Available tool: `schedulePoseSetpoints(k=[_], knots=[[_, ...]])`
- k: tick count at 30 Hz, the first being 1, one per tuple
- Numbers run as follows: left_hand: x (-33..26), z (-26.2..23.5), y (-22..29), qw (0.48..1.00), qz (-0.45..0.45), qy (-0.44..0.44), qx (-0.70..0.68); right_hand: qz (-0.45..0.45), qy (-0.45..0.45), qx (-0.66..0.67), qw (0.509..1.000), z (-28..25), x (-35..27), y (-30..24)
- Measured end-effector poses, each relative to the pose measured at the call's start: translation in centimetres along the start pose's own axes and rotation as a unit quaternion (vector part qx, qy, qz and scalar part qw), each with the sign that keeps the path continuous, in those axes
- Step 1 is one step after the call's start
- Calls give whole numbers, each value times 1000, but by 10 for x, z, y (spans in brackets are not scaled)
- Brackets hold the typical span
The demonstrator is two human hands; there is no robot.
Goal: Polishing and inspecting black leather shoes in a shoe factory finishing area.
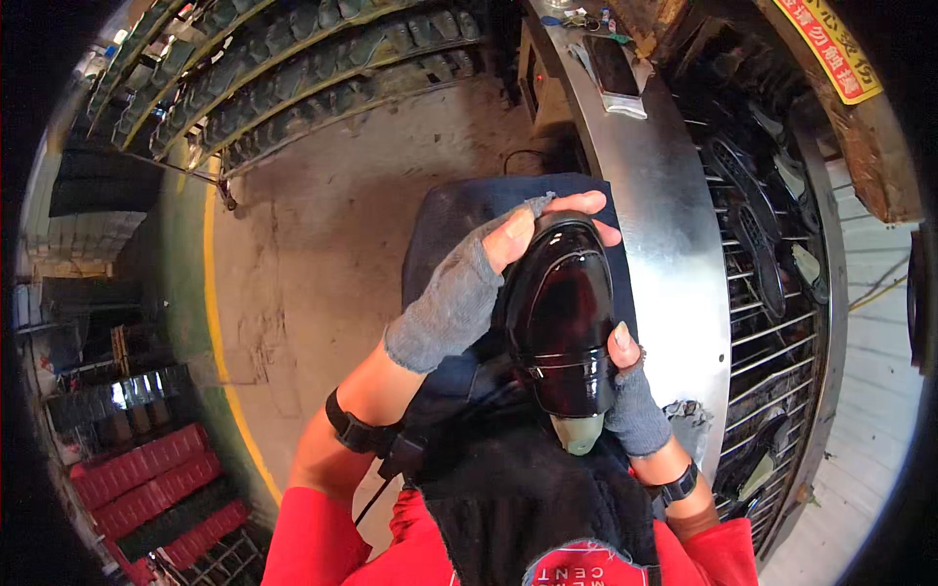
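Observation:
A glossy black leather shoe (562, 303) with a strap across it lies over my lap, its toe pointing away from me. From its heel end sticks a grey-green shoe last (577, 433). My left hand (489, 259), in a grey fingerless glove, is closed round the toe, with fingertips curling over the far side. Gloved the same way, my right hand (633, 396) grips the right side near the heel, thumb up against the leather. The palm-side fingers of my right hand and the underside of the shoe are hidden. A dark apron (489, 469) covers my lap beneath it.
To my right runs a metal worktop (674, 244) with a phone-like dark device (612, 66) at its far end. Beyond it, a barred rack (772, 356) holds dark soles (750, 220). Shelves of shoe lasts (322, 73) stand far left, and red trays (147, 469) near left.

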State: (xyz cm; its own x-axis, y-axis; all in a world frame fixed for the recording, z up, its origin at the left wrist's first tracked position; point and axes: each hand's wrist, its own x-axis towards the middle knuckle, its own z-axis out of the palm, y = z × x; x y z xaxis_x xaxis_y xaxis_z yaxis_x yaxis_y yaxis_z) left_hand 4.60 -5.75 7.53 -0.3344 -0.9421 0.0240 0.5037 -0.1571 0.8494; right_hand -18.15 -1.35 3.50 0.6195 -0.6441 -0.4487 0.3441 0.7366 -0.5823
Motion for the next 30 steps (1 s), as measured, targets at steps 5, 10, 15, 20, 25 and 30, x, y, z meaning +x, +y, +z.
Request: schedulePoseSetpoints(k=[5,10,15,20,25,30], knots=[[-21,16,17,993,40,-24,111,39,15,-35,999,7,-8,-2],[-37,21,33,975,-47,46,212,23,7,-94,995,19,-6,1],[-47,30,40,982,-47,49,178,11,-3,-94,996,19,-8,-3],[-72,25,37,985,12,94,143,-32,-118,-218,968,24,-4,-32],[-76,15,38,981,136,118,65,3,-4,-251,968,-7,-29,-23],[-73,-11,19,977,188,-7,103,-9,125,-80,989,2,-48,-55]])
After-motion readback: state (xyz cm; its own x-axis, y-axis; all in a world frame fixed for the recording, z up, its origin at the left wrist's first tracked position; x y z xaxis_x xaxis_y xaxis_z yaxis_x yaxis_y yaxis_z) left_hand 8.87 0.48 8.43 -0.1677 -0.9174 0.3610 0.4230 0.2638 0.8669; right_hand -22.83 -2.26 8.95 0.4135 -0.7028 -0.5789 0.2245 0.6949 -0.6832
